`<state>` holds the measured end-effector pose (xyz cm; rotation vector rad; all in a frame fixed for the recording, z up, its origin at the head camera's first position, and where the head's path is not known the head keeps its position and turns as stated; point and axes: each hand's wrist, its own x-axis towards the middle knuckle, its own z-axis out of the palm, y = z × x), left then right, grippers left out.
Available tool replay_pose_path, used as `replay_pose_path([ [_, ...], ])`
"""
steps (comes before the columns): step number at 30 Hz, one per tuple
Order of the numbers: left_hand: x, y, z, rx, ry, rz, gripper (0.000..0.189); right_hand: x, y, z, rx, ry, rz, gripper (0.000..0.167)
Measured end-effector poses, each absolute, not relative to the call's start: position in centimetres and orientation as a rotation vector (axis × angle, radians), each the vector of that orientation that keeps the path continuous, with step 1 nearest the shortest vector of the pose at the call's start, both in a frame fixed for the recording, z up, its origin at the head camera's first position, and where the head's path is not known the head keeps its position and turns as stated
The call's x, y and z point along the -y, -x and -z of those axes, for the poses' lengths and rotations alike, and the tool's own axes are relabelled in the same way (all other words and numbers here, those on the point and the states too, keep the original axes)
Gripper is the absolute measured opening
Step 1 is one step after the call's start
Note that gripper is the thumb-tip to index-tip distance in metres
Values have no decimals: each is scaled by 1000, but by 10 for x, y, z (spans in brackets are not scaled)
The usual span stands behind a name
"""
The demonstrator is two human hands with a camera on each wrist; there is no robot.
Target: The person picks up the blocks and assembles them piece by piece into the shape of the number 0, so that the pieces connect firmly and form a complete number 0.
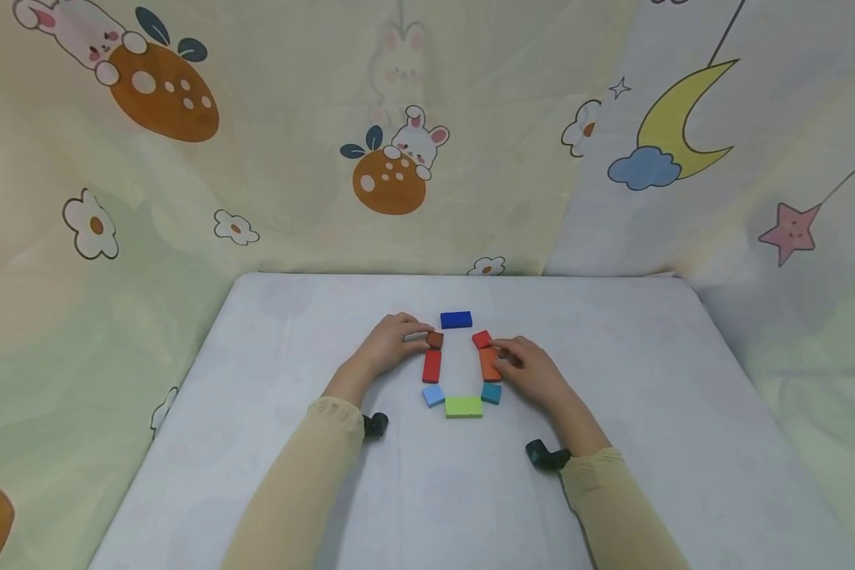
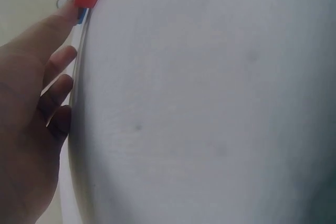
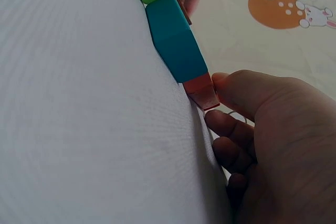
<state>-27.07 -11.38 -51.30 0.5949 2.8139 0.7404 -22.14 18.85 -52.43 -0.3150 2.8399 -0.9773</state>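
Small coloured wooden blocks lie in a ring on the white table. My left hand (image 1: 390,342) is at the ring's left side, index finger and thumb gripping the brown block (image 1: 435,340); just nearer lies a red oblong block (image 1: 432,366). At the right side is my right hand (image 1: 530,368), index fingertip at the small red block (image 1: 481,339) and thumb beside the orange block (image 1: 489,365). In the right wrist view the right thumb and fingers (image 3: 239,90) stay apart at the orange block's end, behind the teal block (image 3: 176,38).
The dark blue block (image 1: 456,320) lies at the far end of the ring. Nearer me are the light blue block (image 1: 433,395), the green block (image 1: 464,407) and the teal block. A printed cloth (image 1: 278,158) hangs behind the table (image 1: 684,380).
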Motion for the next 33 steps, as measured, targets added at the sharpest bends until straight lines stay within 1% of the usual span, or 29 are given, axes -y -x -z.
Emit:
replay_pose_path([
  [13, 112, 274, 509, -2786, -606, -690, 36, -188, 222, 527, -2842, 293, 978, 41],
  [17, 113, 277, 511, -2774, -632, -679, 40, -189, 221, 527, -2837, 295, 980, 41],
  [22, 118, 277, 514, -2738, -565, -776, 42, -188, 222, 527, -2842, 294, 970, 42],
  [27, 119, 266, 512, -2720, -531, -922, 37, -189, 222, 527, -2846, 284, 955, 41],
  [33, 118, 243, 511, -2752, -695, -781, 37, -189, 222, 527, -2834, 289, 976, 42],
])
